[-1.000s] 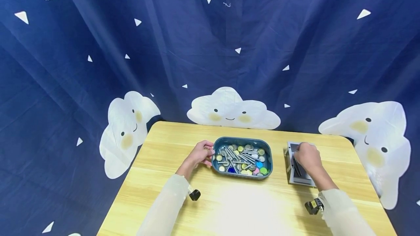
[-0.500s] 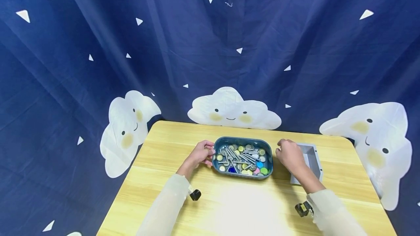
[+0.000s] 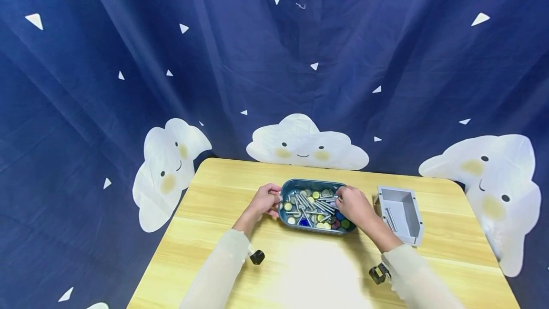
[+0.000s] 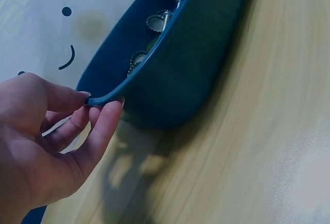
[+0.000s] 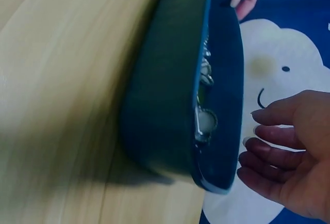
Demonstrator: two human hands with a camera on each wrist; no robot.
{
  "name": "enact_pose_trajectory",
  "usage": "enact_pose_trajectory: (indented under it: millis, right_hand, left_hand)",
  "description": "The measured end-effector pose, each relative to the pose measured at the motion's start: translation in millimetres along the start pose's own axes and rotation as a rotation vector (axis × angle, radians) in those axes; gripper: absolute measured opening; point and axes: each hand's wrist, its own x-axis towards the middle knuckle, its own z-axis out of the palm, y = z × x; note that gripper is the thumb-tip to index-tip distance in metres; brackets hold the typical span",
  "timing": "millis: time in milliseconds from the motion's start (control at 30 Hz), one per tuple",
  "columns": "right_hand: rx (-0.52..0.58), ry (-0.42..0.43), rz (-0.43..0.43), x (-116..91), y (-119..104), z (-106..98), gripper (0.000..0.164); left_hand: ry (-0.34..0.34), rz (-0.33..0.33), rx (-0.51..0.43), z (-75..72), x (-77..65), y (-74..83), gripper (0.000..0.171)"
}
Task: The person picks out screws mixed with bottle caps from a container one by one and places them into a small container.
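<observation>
Metal bolts (image 3: 324, 208) are heaped among bottle caps (image 3: 288, 206) inside a dark blue bin (image 3: 315, 231), which is set on a wooden table (image 3: 309, 275). The bin's left rim is pinched between the thumb and fingers of the left hand (image 3: 263, 200). At the right end, the right hand (image 3: 355, 205) is held open, its fingers parted and loosely bent. More bolts (image 3: 391, 219) are contained in a gray tray (image 3: 403, 204), placed to the right of the bin.

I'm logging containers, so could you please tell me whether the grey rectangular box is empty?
Not empty: the head view shows slim silvery metal bolts lying in the grey box.
</observation>
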Motion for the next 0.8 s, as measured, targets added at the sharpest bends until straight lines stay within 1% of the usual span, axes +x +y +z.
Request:
enact_pose_trajectory:
  millis: [100, 167, 300, 433, 500, 600, 800]
  right_hand:
    - [-0.006, -0.013, -0.037, 0.9, -5.0, 7.8, 0.013]
    - [-0.015, -0.012, -0.063, 1.5, -7.8, 13.0, 0.009]
    - [-0.017, -0.030, -0.133, 4.3, -9.8, 24.0, 0.005]
    - [-0.008, -0.079, -0.183, 8.3, -10.9, 34.4, 0.006]
    - [-0.015, -0.101, -0.202, 10.1, -12.3, 39.9, 0.004]
    - [-0.037, -0.129, -0.232, 12.0, -16.2, 47.5, 0.005]
    - [-0.103, -0.108, -0.333, 16.2, -24.7, 61.0, 0.004]
  left_hand:
    - [0.006, 0.002, 0.013, 1.7, -0.8, 0.1, 0.040]
    - [0.010, 0.003, 0.023, 2.9, -1.9, 0.4, 0.040]
    - [0.028, 0.004, 0.045, 5.8, -2.9, 0.4, 0.041]
    - [0.044, 0.004, 0.054, 7.8, -1.7, -0.1, 0.042]
    - [0.048, 0.003, 0.052, 8.1, -1.4, -0.3, 0.042]
    - [0.061, 0.000, 0.054, 8.5, -1.4, 0.3, 0.041]
    - [0.095, 0.026, 0.082, 8.5, -2.5, 1.3, 0.038]
